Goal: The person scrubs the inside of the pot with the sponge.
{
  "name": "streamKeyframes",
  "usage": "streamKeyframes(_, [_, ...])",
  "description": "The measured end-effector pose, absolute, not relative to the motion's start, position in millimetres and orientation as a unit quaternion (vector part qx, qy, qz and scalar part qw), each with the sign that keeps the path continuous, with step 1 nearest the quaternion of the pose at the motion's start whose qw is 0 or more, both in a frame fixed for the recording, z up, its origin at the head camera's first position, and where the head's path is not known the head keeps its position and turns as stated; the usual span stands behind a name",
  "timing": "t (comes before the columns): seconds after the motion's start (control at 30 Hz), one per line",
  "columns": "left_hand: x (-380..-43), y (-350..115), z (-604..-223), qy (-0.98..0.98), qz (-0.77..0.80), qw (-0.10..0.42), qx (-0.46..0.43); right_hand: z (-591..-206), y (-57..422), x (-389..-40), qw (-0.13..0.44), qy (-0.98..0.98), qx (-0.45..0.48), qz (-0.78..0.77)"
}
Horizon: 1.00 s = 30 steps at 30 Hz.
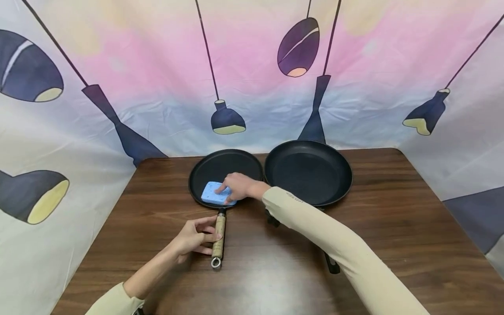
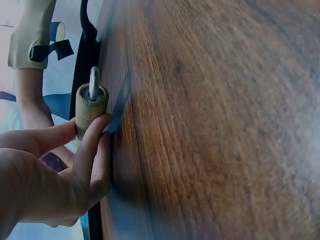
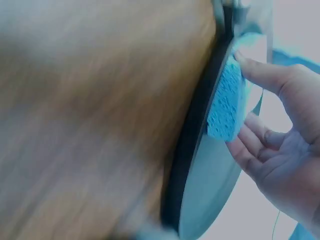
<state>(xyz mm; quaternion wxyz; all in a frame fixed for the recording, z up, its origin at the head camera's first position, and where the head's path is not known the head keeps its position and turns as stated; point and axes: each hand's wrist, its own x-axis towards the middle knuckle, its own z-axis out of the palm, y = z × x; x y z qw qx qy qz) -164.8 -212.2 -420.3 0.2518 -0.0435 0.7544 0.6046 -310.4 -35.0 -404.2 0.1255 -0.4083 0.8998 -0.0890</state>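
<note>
A shallow black frying pan (image 1: 232,162) with a pale wooden handle (image 1: 218,234) lies at the back middle of the table. My left hand (image 1: 193,238) grips that handle between thumb and fingers, near the metal ring at its end. In the left wrist view, the fingers (image 2: 95,150) wrap the handle from the side. On the near part of the pan's cooking surface sits a blue sponge (image 1: 212,194). My right hand (image 1: 240,186) holds the sponge, and in the right wrist view the thumb (image 3: 262,75) and fingers are on opposite edges of it.
To the right stands a larger, deeper black frying pan (image 1: 309,170), its rim close against the smaller one. Its dark handle (image 1: 332,264) is partly hidden under my right sleeve (image 1: 334,245). A cloth printed with lamps (image 1: 177,87) hangs behind the wooden table (image 1: 393,210).
</note>
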Motion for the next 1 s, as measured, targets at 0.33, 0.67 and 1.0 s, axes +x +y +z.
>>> streamKeyframes(0.33, [-166.3, -214.3, -419.0, 0.755, 0.602, 0.259, -0.033, -409.9, -69.0, -302.6, 0.076, 0.919, -0.386, -0.037])
streamKeyframes(0.67, [-162.7, -215.9, -416.4, 0.755, 0.599, 0.265, -0.029, -428.7, -91.5, -331.4, 0.050, 0.929, -0.366, 0.016])
streamKeyframes(1.0, [-163.5, -213.4, -418.3, 0.757, 0.600, 0.257, -0.034, -427.9, -78.9, -369.9, 0.063, 0.949, -0.308, -0.010])
